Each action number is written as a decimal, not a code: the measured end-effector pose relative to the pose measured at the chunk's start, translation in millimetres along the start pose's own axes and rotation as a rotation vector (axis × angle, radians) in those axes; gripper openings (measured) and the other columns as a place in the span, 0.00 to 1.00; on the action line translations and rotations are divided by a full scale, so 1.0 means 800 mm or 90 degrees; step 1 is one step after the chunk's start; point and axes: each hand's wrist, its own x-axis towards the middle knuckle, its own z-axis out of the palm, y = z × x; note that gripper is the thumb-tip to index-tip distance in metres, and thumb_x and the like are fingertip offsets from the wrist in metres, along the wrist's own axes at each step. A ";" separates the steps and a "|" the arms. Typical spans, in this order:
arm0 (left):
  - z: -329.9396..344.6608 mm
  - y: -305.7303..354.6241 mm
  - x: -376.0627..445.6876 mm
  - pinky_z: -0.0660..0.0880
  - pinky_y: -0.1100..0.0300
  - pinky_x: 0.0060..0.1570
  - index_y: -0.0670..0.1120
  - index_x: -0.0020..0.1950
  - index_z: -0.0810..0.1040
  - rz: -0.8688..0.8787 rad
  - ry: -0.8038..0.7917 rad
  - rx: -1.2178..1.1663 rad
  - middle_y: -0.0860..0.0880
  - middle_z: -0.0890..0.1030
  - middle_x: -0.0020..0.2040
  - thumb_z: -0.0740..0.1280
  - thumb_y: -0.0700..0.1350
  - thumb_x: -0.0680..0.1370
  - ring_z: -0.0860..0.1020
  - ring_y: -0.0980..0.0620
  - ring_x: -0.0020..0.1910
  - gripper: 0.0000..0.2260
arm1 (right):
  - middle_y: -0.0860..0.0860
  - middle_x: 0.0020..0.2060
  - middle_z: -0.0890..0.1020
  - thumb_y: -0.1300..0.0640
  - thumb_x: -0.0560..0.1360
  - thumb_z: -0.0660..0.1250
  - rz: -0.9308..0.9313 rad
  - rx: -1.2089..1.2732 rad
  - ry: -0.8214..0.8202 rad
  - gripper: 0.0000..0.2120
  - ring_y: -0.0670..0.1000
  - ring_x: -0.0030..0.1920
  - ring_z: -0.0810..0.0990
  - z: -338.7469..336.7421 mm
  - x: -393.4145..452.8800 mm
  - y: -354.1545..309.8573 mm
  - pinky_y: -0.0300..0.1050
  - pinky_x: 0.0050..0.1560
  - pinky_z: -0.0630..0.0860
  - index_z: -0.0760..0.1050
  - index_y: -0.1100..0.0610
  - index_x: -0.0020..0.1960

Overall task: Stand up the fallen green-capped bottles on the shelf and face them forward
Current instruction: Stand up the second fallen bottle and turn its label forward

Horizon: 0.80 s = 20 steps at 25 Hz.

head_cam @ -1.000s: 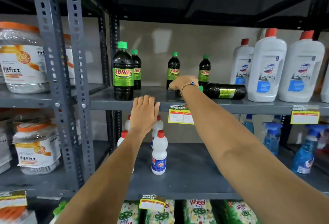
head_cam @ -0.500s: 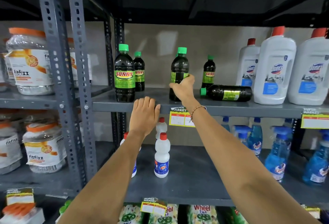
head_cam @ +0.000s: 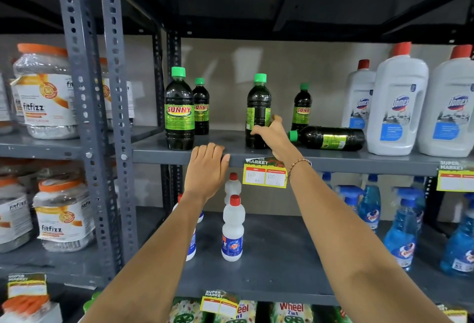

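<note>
Dark green-capped Sunny bottles stand on the grey middle shelf (head_cam: 225, 140). One upright bottle (head_cam: 257, 107) has its green label turned sideways; my right hand (head_cam: 273, 134) grips its lower part, thumb on the right side. Just right of that hand, a fallen bottle (head_cam: 331, 138) lies on its side, cap pointing left. Three more stand with labels forward: a front left bottle (head_cam: 179, 112), one behind it (head_cam: 201, 107) and a back bottle (head_cam: 302, 107). My left hand (head_cam: 207, 168) rests flat on the shelf's front edge, holding nothing.
Large white Domex jugs (head_cam: 396, 107) stand close to the fallen bottle's base on the right. A price tag (head_cam: 265, 175) hangs from the shelf edge under my right wrist. Small white red-capped bottles (head_cam: 233, 230) and blue spray bottles (head_cam: 402, 230) fill the shelf below. Fitfizz jars (head_cam: 43, 91) sit left.
My right hand has lifted a lying bottle upright and set it on the shelf, now gripping it lower down. The left hand has stayed on the shelf edge.
</note>
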 end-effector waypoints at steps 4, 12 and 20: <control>0.006 -0.005 -0.007 0.61 0.51 0.66 0.41 0.58 0.75 0.012 0.019 -0.012 0.43 0.79 0.55 0.53 0.50 0.81 0.75 0.42 0.56 0.17 | 0.55 0.61 0.75 0.59 0.67 0.75 -0.032 -0.078 0.043 0.41 0.54 0.62 0.75 0.006 0.000 0.006 0.46 0.60 0.71 0.54 0.60 0.72; 0.009 -0.005 -0.010 0.61 0.50 0.65 0.41 0.57 0.74 0.020 0.052 -0.006 0.43 0.78 0.55 0.54 0.49 0.80 0.75 0.42 0.54 0.15 | 0.56 0.62 0.75 0.56 0.66 0.76 -0.061 -0.151 0.093 0.38 0.54 0.60 0.75 0.007 0.002 0.008 0.46 0.57 0.73 0.59 0.59 0.69; 0.006 -0.006 -0.011 0.61 0.51 0.63 0.42 0.57 0.74 0.026 0.048 0.005 0.43 0.79 0.55 0.55 0.49 0.80 0.75 0.43 0.53 0.15 | 0.57 0.61 0.74 0.54 0.64 0.78 -0.065 -0.231 0.129 0.38 0.56 0.60 0.75 0.012 -0.002 0.007 0.47 0.56 0.73 0.62 0.62 0.66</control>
